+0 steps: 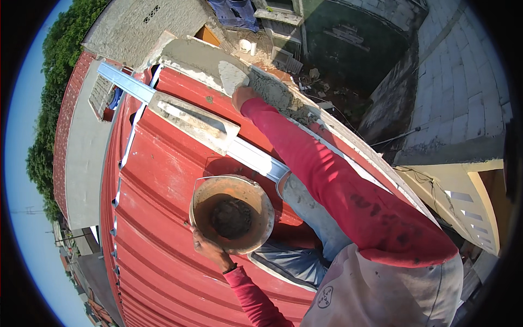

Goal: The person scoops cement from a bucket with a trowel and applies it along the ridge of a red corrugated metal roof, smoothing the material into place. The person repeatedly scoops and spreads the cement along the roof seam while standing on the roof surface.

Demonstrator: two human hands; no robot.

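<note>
Two hands (243, 99) (211, 252), one bucket (260, 204), one trowel (231, 76), one float (163, 110)

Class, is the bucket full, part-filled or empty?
Part-filled: the bucket holds dark grey material low down, its inner wall showing above.

The shirt body (392, 289) is pale grey-beige and bears a small dark-outlined emblem (324, 297) at 5 o'clock. The right sleeve (310, 158) is long, crimson and dark-blotched at 4 o'clock. The left sleeve (256, 300), at 6 o'clock, is crimson; a dark wristband (230, 269) adjoins its cuff. Faded blue trousers (294, 261) carry pale stains.
</note>
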